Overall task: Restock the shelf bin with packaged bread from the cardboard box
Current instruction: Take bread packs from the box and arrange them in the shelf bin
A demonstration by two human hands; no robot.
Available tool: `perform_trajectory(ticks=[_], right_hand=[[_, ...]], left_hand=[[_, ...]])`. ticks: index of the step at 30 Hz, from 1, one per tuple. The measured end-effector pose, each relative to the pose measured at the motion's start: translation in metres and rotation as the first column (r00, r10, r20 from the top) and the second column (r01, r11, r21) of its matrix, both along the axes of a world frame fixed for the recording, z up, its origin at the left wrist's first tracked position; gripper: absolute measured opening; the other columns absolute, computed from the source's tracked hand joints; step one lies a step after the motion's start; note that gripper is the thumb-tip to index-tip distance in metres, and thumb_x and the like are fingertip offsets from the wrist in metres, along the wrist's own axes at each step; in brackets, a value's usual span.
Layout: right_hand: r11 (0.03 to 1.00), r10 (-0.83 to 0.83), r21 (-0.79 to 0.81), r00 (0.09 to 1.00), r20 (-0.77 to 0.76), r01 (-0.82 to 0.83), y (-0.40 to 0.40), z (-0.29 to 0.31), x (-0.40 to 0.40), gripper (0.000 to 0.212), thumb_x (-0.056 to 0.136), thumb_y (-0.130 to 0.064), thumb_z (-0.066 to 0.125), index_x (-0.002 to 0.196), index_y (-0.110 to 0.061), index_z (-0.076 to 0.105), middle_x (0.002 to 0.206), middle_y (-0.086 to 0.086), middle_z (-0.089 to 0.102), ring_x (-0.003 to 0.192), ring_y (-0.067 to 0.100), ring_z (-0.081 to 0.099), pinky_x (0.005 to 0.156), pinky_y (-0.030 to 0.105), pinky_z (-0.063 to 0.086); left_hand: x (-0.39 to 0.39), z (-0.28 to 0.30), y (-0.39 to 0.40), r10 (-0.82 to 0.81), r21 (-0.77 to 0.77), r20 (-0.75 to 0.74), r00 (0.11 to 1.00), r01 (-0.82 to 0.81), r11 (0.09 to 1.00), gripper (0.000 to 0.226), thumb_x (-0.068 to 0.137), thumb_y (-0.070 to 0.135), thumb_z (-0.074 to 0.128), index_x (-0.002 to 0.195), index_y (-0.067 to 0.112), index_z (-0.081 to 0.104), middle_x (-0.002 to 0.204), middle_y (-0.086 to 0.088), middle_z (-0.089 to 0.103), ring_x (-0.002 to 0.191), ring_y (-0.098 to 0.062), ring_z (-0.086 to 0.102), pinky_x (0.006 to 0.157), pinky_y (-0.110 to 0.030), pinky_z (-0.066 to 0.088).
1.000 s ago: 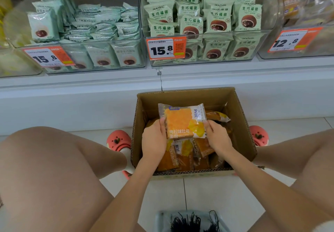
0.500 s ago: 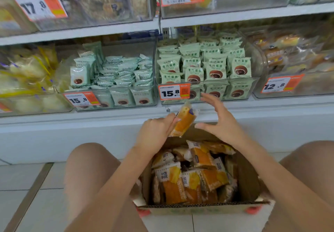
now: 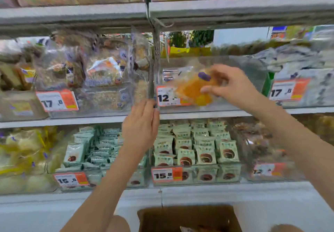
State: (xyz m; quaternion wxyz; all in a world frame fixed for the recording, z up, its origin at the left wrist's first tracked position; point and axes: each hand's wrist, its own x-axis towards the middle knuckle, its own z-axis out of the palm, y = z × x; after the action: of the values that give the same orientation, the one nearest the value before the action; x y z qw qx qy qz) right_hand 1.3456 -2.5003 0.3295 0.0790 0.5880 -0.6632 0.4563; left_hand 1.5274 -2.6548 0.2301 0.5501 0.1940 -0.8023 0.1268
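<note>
The right hand (image 3: pixel 233 85) holds an orange bread pack (image 3: pixel 193 90) with curled fingers, up at the front of the clear shelf bin (image 3: pixel 235 63) with the 12 price tag (image 3: pixel 167 96). The left hand (image 3: pixel 141 123) is flat with straight fingers, holding nothing, just below that bin's left corner. The cardboard box (image 3: pixel 189 217) sits low, under both arms
</note>
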Motion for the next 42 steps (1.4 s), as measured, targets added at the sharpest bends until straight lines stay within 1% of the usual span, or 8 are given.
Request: perform_trajectory(ticks=[2, 4, 9, 14, 18, 30, 37, 42], right_hand=[[0.993, -0.117, -0.039, 0.981, -0.155, 0.112, -0.017, 0.040, -0.015, 0.035, 0.072, -0.025, 0.080, 0.101, -0.017, 0.062, 0.070, -0.011, 0.048, 0.062, -0.003, 0.047, 0.059, 0.014, 0.034], [0.969, -0.231, 0.019, 0.931, -0.283, 0.247, -0.039, 0.068, -0.028, 0.046, 0.072, -0.038, 0.079, 0.111, -0.022, 0.061, 0.088, -0.005, 0.055, 0.083, 0.009, 0.053, 0.074, 0.024, 0.041], [0.900, -0.182, 0.274, 0.864, -0.470, 0.339, -0.093, 0.094, -0.043, 0.057, 0.072, -0.051, 0.074, 0.122, -0.029, 0.057, 0.124, -0.002, 0.057, 0.114, 0.022, 0.051, 0.092, 0.042, 0.045], [0.907, -0.165, 0.253, 0.836, -0.524, 0.337, -0.109, 0.104, -0.037, 0.052, 0.070, -0.047, 0.077, 0.117, -0.030, 0.059, 0.102, -0.004, 0.053, 0.103, 0.019, 0.051, 0.084, 0.038, 0.044], [0.850, -0.053, 0.416, 0.839, -0.541, 0.322, -0.116, 0.084, -0.040, 0.047, 0.069, -0.040, 0.079, 0.111, -0.026, 0.062, 0.099, -0.005, 0.051, 0.095, 0.015, 0.046, 0.083, 0.034, 0.044], [0.842, 0.016, 0.516, 0.949, -0.315, 0.157, -0.153, 0.024, -0.056, 0.025, 0.080, -0.014, 0.073, 0.088, -0.020, 0.050, 0.076, -0.007, 0.050, 0.074, 0.018, 0.049, 0.069, 0.031, 0.043], [0.989, -0.091, 0.105, 0.985, -0.148, 0.107, -0.112, 0.021, -0.042, 0.021, 0.090, -0.032, 0.061, 0.100, -0.017, 0.051, 0.078, -0.011, 0.049, 0.068, 0.000, 0.045, 0.060, 0.015, 0.037], [0.941, -0.247, -0.289, 0.941, -0.232, 0.176, -0.065, -0.019, -0.022, 0.017, 0.094, -0.021, 0.052, 0.103, -0.006, 0.054, 0.090, 0.007, 0.057, 0.082, 0.016, 0.050, 0.074, 0.031, 0.041]], left_hand=[[-0.029, 0.013, -0.020, 0.003, -0.028, 0.088, 0.996, -0.001, 1.000, 0.038, 0.097, 0.026, 0.039, 0.119, 0.000, 0.056, 0.121, -0.017, 0.059, 0.116, -0.031, 0.052, 0.098, -0.043, 0.041], [-0.055, 0.018, -0.037, 0.091, -0.003, 0.151, 0.984, -0.092, 0.996, 0.050, 0.097, 0.036, 0.037, 0.128, -0.001, 0.050, 0.134, -0.018, 0.052, 0.133, -0.031, 0.040, 0.112, -0.046, 0.021], [-0.086, 0.009, -0.056, 0.211, -0.030, 0.047, 0.976, -0.210, 0.977, 0.051, 0.095, 0.049, 0.036, 0.111, 0.002, 0.050, 0.115, -0.016, 0.059, 0.136, -0.027, 0.031, 0.113, -0.052, 0.015], [-0.092, 0.004, -0.062, 0.196, -0.092, -0.046, 0.980, -0.200, 0.976, 0.047, 0.093, 0.048, 0.040, 0.112, 0.005, 0.046, 0.109, -0.014, 0.060, 0.134, -0.028, 0.034, 0.110, -0.054, 0.024], [-0.096, 0.001, -0.063, 0.182, -0.099, -0.080, 0.980, -0.189, 0.977, 0.045, 0.093, 0.047, 0.040, 0.111, 0.006, 0.045, 0.109, -0.015, 0.060, 0.133, -0.028, 0.035, 0.112, -0.052, 0.022], [-0.092, 0.002, -0.063, 0.175, -0.083, -0.020, 0.984, -0.176, 0.981, 0.053, 0.094, 0.047, 0.037, 0.116, 0.001, 0.052, 0.115, -0.016, 0.060, 0.133, -0.028, 0.034, 0.113, -0.051, 0.019], [-0.080, 0.004, -0.062, 0.096, -0.064, 0.065, 0.993, -0.092, 0.994, 0.051, 0.095, 0.041, 0.039, 0.122, 0.000, 0.052, 0.124, -0.017, 0.058, 0.134, -0.029, 0.033, 0.114, -0.051, 0.017], [-0.059, -0.009, -0.046, 0.085, -0.067, 0.073, 0.994, -0.080, 0.995, 0.051, 0.096, 0.029, 0.044, 0.141, 0.005, 0.040, 0.148, -0.009, 0.040, 0.141, -0.026, 0.023, 0.117, -0.047, -0.002]])
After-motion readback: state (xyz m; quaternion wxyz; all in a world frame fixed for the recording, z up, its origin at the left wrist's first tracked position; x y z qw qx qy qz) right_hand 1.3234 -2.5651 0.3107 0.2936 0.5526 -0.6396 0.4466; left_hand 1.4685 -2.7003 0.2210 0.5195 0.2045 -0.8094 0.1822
